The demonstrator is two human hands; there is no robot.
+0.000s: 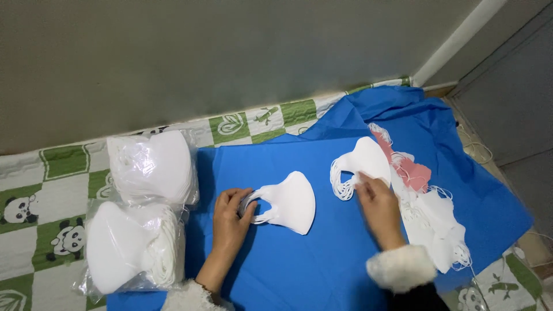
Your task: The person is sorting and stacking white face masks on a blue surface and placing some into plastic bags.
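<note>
- Head view: the left hand (230, 216) pinches the ear loops of a stack of white masks (291, 201) lying mid-way on the blue cloth (322, 265); the stack runs rightward from that grip, its long axis roughly left to right.
- The right hand (377, 207) rests flat, fingers spread, on a second stack (366, 161), which sits just above it and is the nearer one for that hand.
- A loose heap (432, 224) of white masks, with a pink mask (412, 173) among them, lies right of it.
- Two bagged bundles (152, 167) lie left, on the panda quilt (34, 213).
</note>
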